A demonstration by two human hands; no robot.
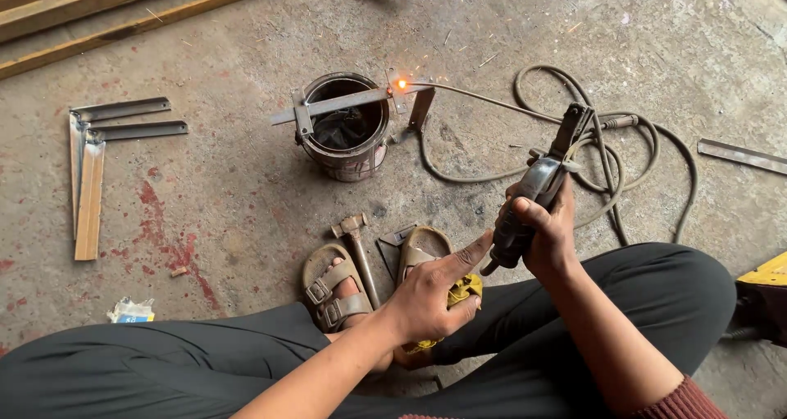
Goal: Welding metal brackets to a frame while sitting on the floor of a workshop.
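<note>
My right hand (548, 232) was a tight grip around the welding holder (537, 191), keeping its long rod (484, 99) on the sparking metal bar (336, 103) far ahead over the can (344, 128), while my left hand (430, 300) pointed, holding nothing.

Right grip (537, 226) clenched; left grip (430, 300) pointing

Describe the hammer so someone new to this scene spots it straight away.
Start at the rusty metal bucket in the middle of the concrete floor, then drop toward the person's sandalled feet. The hammer lies between the two tan sandals, head pointing at the bucket. Unlike the flat steel strips to the left, it has a stubby head on a thin handle.
</note>
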